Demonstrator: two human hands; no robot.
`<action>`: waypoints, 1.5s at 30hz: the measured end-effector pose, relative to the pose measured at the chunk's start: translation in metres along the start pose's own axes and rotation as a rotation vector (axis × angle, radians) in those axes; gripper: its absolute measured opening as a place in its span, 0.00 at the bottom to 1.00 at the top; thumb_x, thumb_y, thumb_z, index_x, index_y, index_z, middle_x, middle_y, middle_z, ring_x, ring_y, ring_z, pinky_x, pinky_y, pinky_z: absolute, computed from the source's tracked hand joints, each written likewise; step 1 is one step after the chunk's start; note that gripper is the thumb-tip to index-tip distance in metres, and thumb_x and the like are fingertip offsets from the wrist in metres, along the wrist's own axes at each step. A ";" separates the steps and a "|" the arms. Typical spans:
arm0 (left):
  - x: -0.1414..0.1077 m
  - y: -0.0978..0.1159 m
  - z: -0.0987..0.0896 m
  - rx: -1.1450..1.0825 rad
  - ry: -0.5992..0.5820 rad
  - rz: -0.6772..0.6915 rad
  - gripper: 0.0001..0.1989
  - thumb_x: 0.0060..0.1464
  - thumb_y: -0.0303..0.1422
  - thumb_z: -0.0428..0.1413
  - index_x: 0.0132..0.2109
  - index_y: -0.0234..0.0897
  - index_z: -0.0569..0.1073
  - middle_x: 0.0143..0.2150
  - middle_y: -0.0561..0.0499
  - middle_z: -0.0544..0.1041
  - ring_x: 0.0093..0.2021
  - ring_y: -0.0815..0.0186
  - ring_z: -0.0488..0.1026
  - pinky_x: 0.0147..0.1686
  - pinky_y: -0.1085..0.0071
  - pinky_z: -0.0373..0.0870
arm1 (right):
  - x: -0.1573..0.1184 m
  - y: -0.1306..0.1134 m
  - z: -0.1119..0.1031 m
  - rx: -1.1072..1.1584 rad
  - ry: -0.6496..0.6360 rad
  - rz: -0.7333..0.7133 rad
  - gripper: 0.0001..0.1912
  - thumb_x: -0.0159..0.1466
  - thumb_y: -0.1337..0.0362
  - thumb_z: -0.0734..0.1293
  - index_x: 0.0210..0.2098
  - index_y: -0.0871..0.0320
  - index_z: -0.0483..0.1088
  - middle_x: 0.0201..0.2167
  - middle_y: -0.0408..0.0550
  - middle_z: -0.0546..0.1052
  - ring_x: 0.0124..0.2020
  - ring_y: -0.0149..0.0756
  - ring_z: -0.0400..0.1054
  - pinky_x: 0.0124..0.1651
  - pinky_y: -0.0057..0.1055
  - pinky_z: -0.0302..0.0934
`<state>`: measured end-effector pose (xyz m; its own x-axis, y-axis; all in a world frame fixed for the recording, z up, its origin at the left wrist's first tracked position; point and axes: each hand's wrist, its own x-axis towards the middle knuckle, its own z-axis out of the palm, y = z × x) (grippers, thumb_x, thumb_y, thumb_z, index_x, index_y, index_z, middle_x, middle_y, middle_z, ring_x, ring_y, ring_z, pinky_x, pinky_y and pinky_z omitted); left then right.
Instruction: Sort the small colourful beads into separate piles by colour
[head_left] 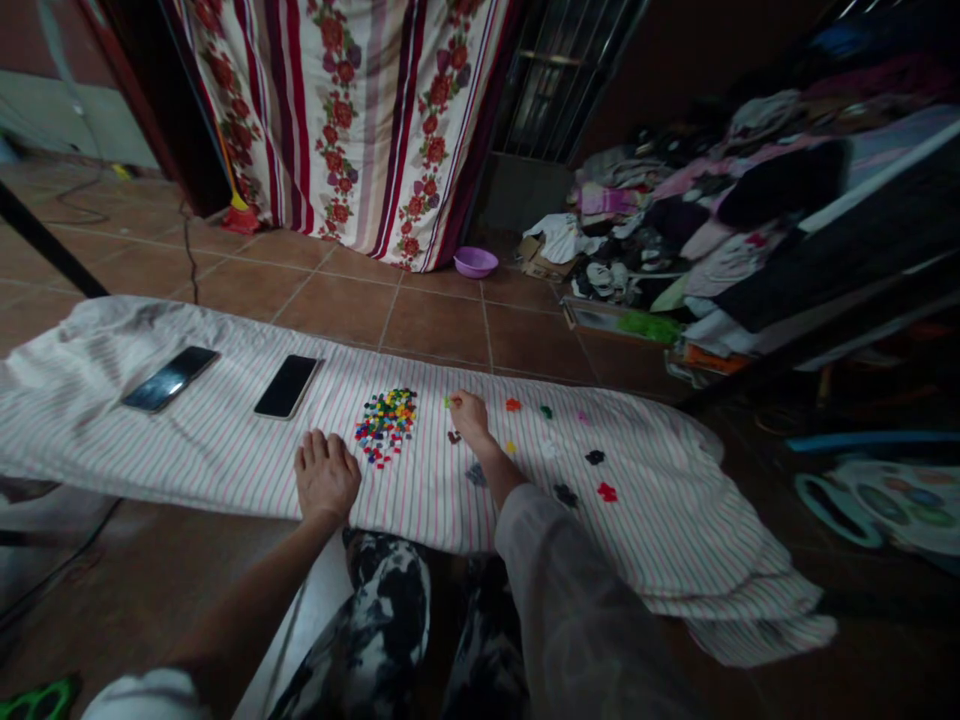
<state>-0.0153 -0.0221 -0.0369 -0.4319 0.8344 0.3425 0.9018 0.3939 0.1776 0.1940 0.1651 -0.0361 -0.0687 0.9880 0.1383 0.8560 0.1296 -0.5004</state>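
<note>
My left hand (327, 477) lies flat on the striped cloth (420, 495), fingers stretched out, just left of a mixed pile of tiny coloured plastic blocks (386, 425). My right hand (469, 415) is closed in a pinch right of the pile, with light green blocks (448, 402) at its fingertips. Small single-colour clusters lie around it: brown blocks (454, 437), grey blocks (475, 474), orange blocks (513, 404), yellow blocks (511, 447) and white blocks (551, 450). Farther right are green blocks (546, 411), pink blocks (582, 416), black blocks (595, 457) and red blocks (607, 492).
Two phones, a dark phone (287, 386) and a shiny phone (171, 379), rest on the cloth at left. Beyond are a floral curtain (360, 130), a purple basin (475, 262) and a heap of clothes (675, 210). Dark bars stand at both sides.
</note>
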 end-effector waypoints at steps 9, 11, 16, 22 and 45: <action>0.001 0.000 0.000 0.001 -0.011 -0.001 0.20 0.58 0.34 0.42 0.51 0.28 0.69 0.60 0.31 0.65 0.65 0.47 0.56 0.60 0.52 0.54 | 0.004 -0.002 0.002 -0.052 -0.055 -0.019 0.13 0.59 0.73 0.61 0.38 0.58 0.75 0.37 0.49 0.78 0.42 0.35 0.70 0.46 0.28 0.59; 0.000 0.000 0.001 0.019 -0.011 0.004 0.21 0.58 0.35 0.42 0.51 0.28 0.69 0.60 0.31 0.65 0.64 0.47 0.56 0.60 0.51 0.54 | 0.003 -0.002 0.002 -0.060 -0.064 -0.019 0.14 0.59 0.74 0.61 0.40 0.58 0.75 0.39 0.50 0.78 0.43 0.36 0.70 0.47 0.29 0.59; 0.000 0.000 0.001 0.029 -0.017 0.003 0.21 0.58 0.35 0.42 0.51 0.28 0.69 0.59 0.31 0.65 0.64 0.47 0.56 0.60 0.52 0.54 | -0.001 -0.004 -0.001 -0.066 -0.050 -0.011 0.19 0.58 0.76 0.60 0.46 0.60 0.73 0.41 0.55 0.76 0.46 0.40 0.68 0.48 0.31 0.59; 0.002 0.001 0.001 0.064 -0.025 0.004 0.21 0.58 0.35 0.42 0.51 0.27 0.69 0.59 0.32 0.65 0.64 0.47 0.57 0.60 0.53 0.54 | -0.004 -0.022 -0.006 -0.033 -0.037 -0.093 0.21 0.60 0.76 0.57 0.50 0.59 0.71 0.47 0.55 0.72 0.48 0.40 0.66 0.51 0.32 0.58; 0.001 -0.003 0.009 0.019 -0.025 -0.003 0.22 0.57 0.35 0.44 0.54 0.27 0.68 0.62 0.31 0.63 0.66 0.48 0.55 0.61 0.52 0.51 | -0.003 -0.060 0.038 0.003 -0.174 -0.232 0.21 0.59 0.76 0.58 0.48 0.55 0.71 0.42 0.50 0.72 0.46 0.37 0.65 0.50 0.30 0.59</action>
<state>-0.0186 -0.0197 -0.0453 -0.4344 0.8424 0.3189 0.9007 0.4035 0.1610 0.1233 0.1574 -0.0389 -0.3496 0.9315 0.1006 0.8056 0.3537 -0.4753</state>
